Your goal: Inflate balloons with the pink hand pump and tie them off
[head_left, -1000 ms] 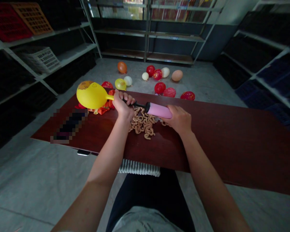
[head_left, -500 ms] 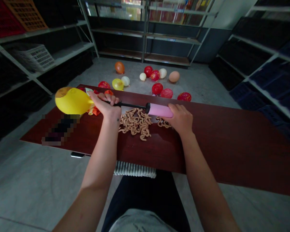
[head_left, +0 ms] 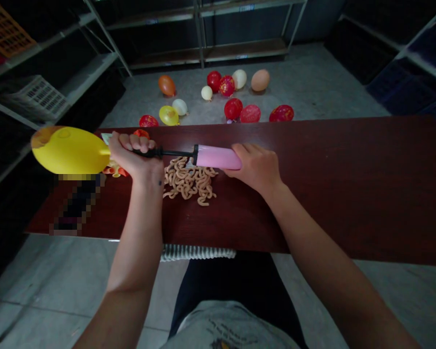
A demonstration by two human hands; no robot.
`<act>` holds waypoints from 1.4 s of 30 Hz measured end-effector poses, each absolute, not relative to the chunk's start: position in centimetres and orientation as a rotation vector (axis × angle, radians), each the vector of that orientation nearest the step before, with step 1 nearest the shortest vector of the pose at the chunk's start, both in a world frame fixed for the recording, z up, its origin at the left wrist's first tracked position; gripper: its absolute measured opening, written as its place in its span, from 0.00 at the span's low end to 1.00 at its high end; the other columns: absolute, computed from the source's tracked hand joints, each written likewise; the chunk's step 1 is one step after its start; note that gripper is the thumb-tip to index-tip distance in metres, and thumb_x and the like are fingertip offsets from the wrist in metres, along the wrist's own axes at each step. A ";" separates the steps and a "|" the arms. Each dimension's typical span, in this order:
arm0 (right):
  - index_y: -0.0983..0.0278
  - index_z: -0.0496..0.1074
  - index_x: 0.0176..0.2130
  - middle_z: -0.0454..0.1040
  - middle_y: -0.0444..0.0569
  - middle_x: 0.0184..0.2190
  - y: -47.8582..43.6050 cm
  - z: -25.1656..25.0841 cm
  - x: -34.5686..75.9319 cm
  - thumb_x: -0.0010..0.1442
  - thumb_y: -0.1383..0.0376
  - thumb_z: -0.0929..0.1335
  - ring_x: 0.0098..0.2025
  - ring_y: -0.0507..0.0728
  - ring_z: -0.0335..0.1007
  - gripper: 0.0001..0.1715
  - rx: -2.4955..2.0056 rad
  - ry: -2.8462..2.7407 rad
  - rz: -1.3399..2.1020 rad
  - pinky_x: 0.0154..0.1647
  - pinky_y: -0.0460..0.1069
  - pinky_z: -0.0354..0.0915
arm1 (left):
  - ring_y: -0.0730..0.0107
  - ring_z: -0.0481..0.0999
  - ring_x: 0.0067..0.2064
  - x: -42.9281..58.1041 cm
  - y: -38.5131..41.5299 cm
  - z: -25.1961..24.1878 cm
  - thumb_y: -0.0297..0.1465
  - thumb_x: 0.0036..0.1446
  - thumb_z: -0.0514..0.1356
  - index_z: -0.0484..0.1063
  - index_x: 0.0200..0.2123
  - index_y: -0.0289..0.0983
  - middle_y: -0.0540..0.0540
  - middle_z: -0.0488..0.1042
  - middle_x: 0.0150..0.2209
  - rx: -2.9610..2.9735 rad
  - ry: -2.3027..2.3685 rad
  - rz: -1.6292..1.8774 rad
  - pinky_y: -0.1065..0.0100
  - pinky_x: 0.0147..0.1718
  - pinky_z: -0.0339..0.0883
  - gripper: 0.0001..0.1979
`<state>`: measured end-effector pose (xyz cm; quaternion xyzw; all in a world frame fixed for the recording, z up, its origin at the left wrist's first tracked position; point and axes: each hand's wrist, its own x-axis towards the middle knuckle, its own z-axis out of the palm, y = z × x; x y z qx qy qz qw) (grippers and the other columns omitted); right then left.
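A pink and black balloon pump [head_left: 218, 157] stretches between my two hands above the table. My left hand [head_left: 132, 150] is closed round its black end, beside the neck of an inflated yellow balloon [head_left: 70, 151]. Whether those fingers also pinch the balloon's neck is hidden. Around the pink barrel, my right hand [head_left: 257, 167] is wrapped. Part of the black rod shows between the barrel and my left hand. Below the pump lies a heap of tan, worm-like curled pieces [head_left: 189, 180]. Orange deflated balloons [head_left: 118, 170] lie partly behind my left wrist.
The dark red table [head_left: 334, 194] spans the view. A pixelated dark object [head_left: 78, 203] lies at its left. On the floor beyond are several inflated balloons, including an orange one [head_left: 166, 85] and a red one [head_left: 233, 109]. Metal shelves [head_left: 243, 50] stand behind, with crates at both sides.
The pump, both hands and the yellow balloon have shifted left in view as the camera tilted down. The yellow balloon looks larger, and less of the pump's rod shows.
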<state>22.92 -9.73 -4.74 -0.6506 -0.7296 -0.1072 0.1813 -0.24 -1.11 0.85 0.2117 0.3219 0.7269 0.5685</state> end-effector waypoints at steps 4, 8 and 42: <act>0.63 0.72 0.46 0.77 0.57 0.40 -10.2 -4.8 21.2 0.60 0.45 0.67 0.41 0.64 0.71 0.27 -1.838 -2.070 -0.233 0.33 0.51 0.56 | 0.78 0.45 0.15 2.6 -2.2 0.3 0.30 0.70 0.45 0.43 0.21 0.37 0.54 0.45 0.16 0.533 0.697 1.803 0.69 0.19 0.44 0.22; 0.64 0.72 0.46 0.78 0.58 0.41 -10.3 -5.2 20.6 0.59 0.45 0.67 0.42 0.64 0.71 0.28 -1.829 -2.077 -0.187 0.34 0.51 0.57 | 0.76 0.44 0.14 4.2 -2.8 0.0 0.30 0.69 0.49 0.45 0.20 0.38 0.54 0.45 0.16 0.506 0.646 1.737 0.68 0.17 0.43 0.24; 0.63 0.70 0.53 0.75 0.58 0.47 -8.1 -5.8 26.3 0.61 0.46 0.67 0.49 0.65 0.66 0.30 -1.792 -1.932 -0.478 0.48 0.55 0.61 | 0.78 0.46 0.14 -2.3 -0.5 1.0 0.32 0.68 0.50 0.42 0.19 0.37 0.54 0.44 0.16 0.463 0.628 1.984 0.70 0.17 0.46 0.25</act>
